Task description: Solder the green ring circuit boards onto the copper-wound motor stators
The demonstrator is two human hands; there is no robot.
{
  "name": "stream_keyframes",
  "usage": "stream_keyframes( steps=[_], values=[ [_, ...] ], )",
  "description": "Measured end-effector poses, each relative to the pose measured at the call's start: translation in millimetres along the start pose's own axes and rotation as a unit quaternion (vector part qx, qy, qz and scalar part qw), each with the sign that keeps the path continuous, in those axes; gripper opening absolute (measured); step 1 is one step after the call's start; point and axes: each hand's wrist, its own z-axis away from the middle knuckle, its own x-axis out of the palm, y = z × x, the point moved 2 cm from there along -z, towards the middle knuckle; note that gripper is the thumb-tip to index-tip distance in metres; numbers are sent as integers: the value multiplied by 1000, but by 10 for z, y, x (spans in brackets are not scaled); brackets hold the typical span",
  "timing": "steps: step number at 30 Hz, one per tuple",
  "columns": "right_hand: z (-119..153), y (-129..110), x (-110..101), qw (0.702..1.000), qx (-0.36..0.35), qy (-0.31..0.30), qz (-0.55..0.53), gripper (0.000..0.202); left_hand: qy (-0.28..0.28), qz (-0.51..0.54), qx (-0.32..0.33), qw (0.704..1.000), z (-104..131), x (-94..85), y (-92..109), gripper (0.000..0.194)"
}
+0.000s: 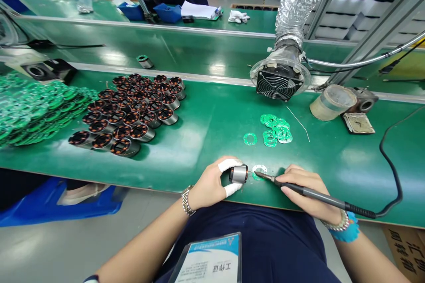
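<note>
A metal cylinder is gripped sideways between the white-covered thumb and finger of the left hand, near the front edge of the bench. A soldering iron is grasped in the right hand, its tip held over a green ring beside the cylinder.
</note>
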Motion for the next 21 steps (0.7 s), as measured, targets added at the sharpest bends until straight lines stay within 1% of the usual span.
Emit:
stream_keyframes(
  steps=[4,6,8,9,11,13,14,16,18,19,21],
  values=[
    [27,-17,-119,1000,-4,20,-1,18,0,0,-3,1000,4,-1,-3,37],
    [48,-1,-223,999,-1,40,9,19,-1,-1,-5,1000,5,-2,0,37],
    [62,53,-369,997,17,72,39,19,-6,-8,-10,1000,7,-1,3,37],
    [61,99,-464,992,31,102,64,18,-8,-13,-12,1000,8,1,4,36],
    [42,226,-701,971,57,194,131,17,-8,-25,-14,1000,12,6,2,37],
    [-2,387,-973,929,64,309,196,20,-4,-32,-8,999,19,10,-2,38],
    [-36,476,-1103,909,60,348,221,22,-2,-34,-3,999,22,11,-3,38],
    [-128,659,-1313,897,69,357,250,30,0,-36,3,999,28,13,-2,39],
    [-216,790,-1433,910,75,324,246,28,1,-40,5,999,31,11,5,39],
    [-243,818,-1455,916,75,314,240,27,2,-43,4,999,30,9,11,39],
    [-252,790,-1416,921,76,311,220,28,0,-46,2,999,28,7,22,39]
  ],
)
